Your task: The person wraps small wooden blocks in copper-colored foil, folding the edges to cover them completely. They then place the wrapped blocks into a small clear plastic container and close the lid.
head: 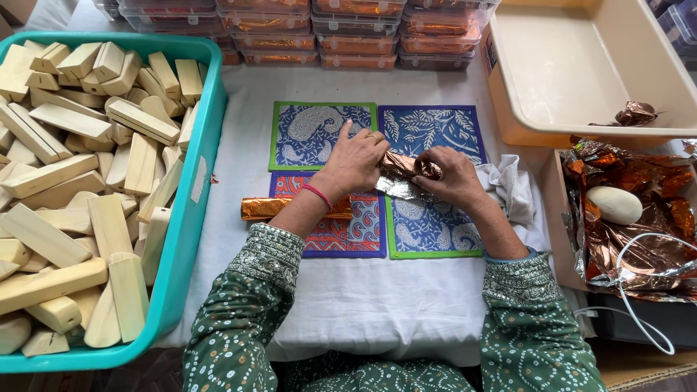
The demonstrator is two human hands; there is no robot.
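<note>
Your left hand (356, 161) and right hand (451, 174) pinch foil (401, 168) half-wrapped around a block | one wrapped block (270, 208) done | tub of bare blocks (80, 167) left

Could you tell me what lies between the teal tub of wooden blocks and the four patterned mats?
In the head view, only bare white cloth separates the teal tub from the patterned mats.

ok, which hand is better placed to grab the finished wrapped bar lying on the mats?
Left, probably. The left hand is nearer the wrapped bar, which lies under that forearm. The right hand is further away, pinching the copper foil both hands are folding.
</note>
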